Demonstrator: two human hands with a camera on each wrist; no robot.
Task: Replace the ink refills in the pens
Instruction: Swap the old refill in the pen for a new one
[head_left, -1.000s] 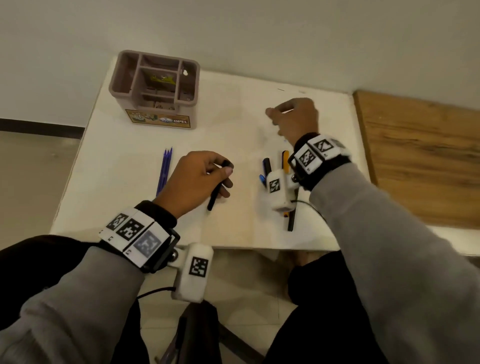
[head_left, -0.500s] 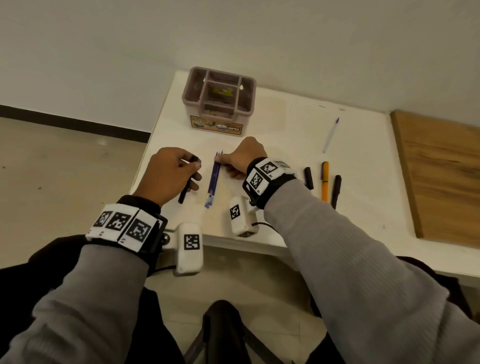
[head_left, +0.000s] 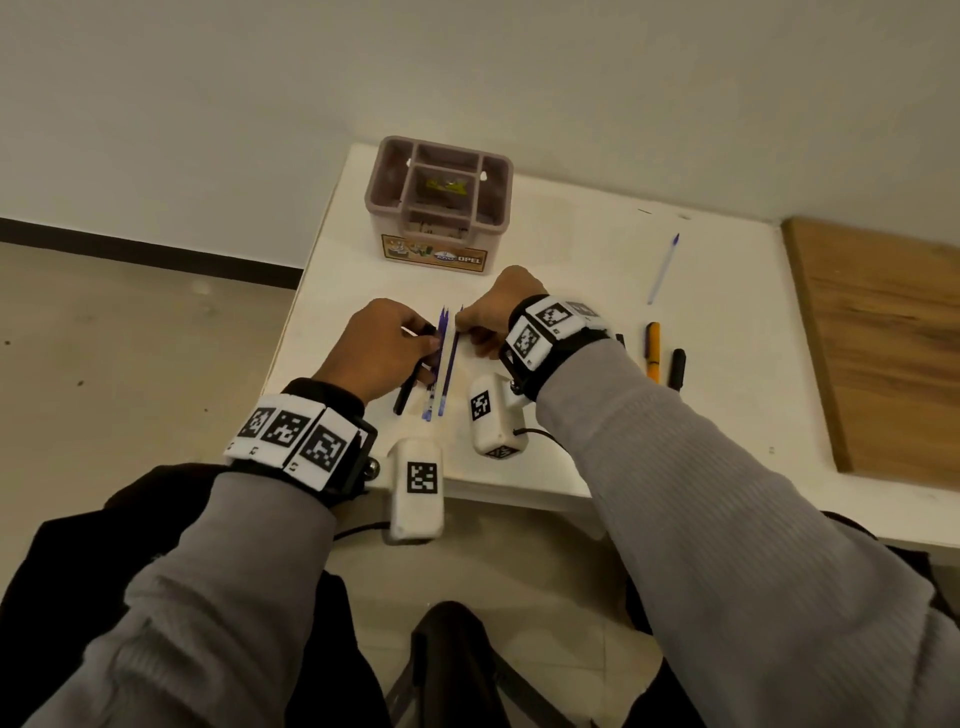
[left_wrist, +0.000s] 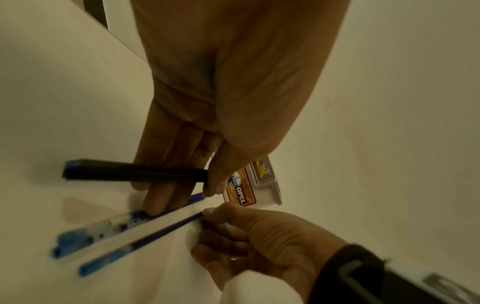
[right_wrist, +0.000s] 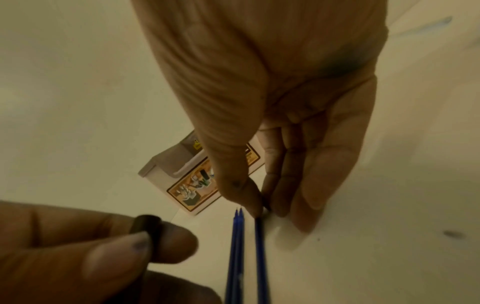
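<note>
My left hand (head_left: 423, 345) grips a black pen barrel (head_left: 407, 388) between thumb and fingers, and its lower fingertips (left_wrist: 153, 208) touch two blue refills (left_wrist: 103, 228) lying side by side on the white table (head_left: 571, 364). My right hand (head_left: 465, 325) pinches the far end of a third blue refill (head_left: 449, 371), which lies slightly apart to the right of the pair. In the right wrist view the thumb and forefinger (right_wrist: 255, 207) close on that refill (right_wrist: 261, 257), and the barrel's open end (right_wrist: 145, 226) shows in the left hand.
A pinkish desk organizer (head_left: 439, 202) stands just beyond the hands. A clear refill with a blue tip (head_left: 662, 270) lies at the back right. An orange pen (head_left: 653, 351) and a black pen (head_left: 677, 366) lie right of my right wrist. A wooden board (head_left: 883, 338) borders the table's right.
My right hand left a refill at the back right, crossed left to the blue refills and pinched one, drawing it apart from the other two. My left hand kept the black barrel.
</note>
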